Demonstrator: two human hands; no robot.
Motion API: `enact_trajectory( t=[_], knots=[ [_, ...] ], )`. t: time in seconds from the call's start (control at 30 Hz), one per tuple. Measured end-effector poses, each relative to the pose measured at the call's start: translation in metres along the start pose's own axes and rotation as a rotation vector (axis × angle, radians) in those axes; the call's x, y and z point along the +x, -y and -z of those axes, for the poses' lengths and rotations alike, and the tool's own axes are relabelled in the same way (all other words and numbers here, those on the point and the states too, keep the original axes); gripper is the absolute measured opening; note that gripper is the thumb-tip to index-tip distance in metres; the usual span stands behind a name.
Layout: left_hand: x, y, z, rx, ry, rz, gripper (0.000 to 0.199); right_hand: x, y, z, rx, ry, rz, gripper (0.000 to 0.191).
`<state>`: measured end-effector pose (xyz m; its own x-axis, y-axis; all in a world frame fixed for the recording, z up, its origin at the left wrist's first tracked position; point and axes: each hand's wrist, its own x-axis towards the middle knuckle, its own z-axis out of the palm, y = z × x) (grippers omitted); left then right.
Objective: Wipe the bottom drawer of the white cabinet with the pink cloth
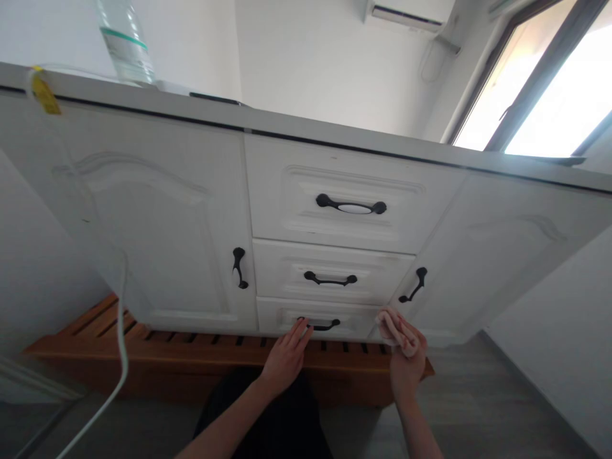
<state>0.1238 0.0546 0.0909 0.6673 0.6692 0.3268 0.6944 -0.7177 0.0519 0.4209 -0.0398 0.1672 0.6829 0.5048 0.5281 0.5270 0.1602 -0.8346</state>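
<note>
My right hand [410, 347] grips a folded pale pink cloth [394, 328]. The cloth presses against the white cabinet front, near the seam between the bottom drawer [361, 315] and the right door [449, 287]. My left hand [289, 350] has its fingers stretched out over the left end of the bottom drawer's black handle [327, 325]. It looks to be resting there rather than wrapped round it. Above are the middle drawer handle [331, 280] and the top drawer handle [351, 206]. All three drawers are closed.
A slatted wooden bench [191, 354] runs along the cabinet's foot. On the cabinet top [306, 124] stand a clear bottle [127, 51] and a dark flat object [215, 99]. A white cable [123, 344] with a yellow tag [46, 94] hangs at left. The left door [167, 242] is closed.
</note>
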Motion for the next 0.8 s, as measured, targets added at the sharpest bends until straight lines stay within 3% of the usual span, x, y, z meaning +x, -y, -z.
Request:
enact_trajectory(
  t=[0.07,0.13,0.2,0.27,0.33,0.43,0.53,0.6,0.7,0.8],
  knots=[
    [-0.045,0.014,-0.015,0.002,-0.039,0.116,0.080,0.017,-0.013,-0.016,-0.112,0.021,0.288,0.028],
    [-0.098,0.028,-0.034,0.002,-0.023,0.328,0.074,0.021,-0.027,-0.034,-0.253,0.029,0.410,0.027],
    [-0.143,0.038,-0.050,0.051,0.005,0.644,0.065,0.011,-0.033,-0.055,-0.344,0.005,0.480,0.029],
    [-0.171,0.039,-0.058,0.096,0.095,0.887,0.057,-0.009,-0.026,-0.082,-0.379,0.070,0.543,0.029],
    [-0.177,0.036,-0.058,0.104,0.216,0.991,0.056,-0.035,-0.005,-0.116,-0.381,0.187,0.596,0.028],
    [-0.161,0.031,-0.052,0.104,0.312,0.938,0.059,-0.075,0.043,-0.176,-0.419,0.349,0.608,0.032],
    [-0.143,0.030,-0.050,0.097,0.329,0.764,0.062,-0.105,0.090,-0.233,-0.492,0.562,0.636,0.048],
    [-0.138,0.031,-0.050,0.111,0.332,0.717,0.062,-0.116,0.111,-0.260,-0.521,0.694,0.675,0.050],
    [-0.137,0.032,-0.049,0.136,0.320,0.716,0.058,-0.116,0.118,-0.275,-0.527,0.828,0.766,0.038],
    [-0.138,0.034,-0.044,0.133,0.326,0.701,0.057,-0.101,0.091,-0.255,-0.524,0.856,0.870,0.028]
  ],
)
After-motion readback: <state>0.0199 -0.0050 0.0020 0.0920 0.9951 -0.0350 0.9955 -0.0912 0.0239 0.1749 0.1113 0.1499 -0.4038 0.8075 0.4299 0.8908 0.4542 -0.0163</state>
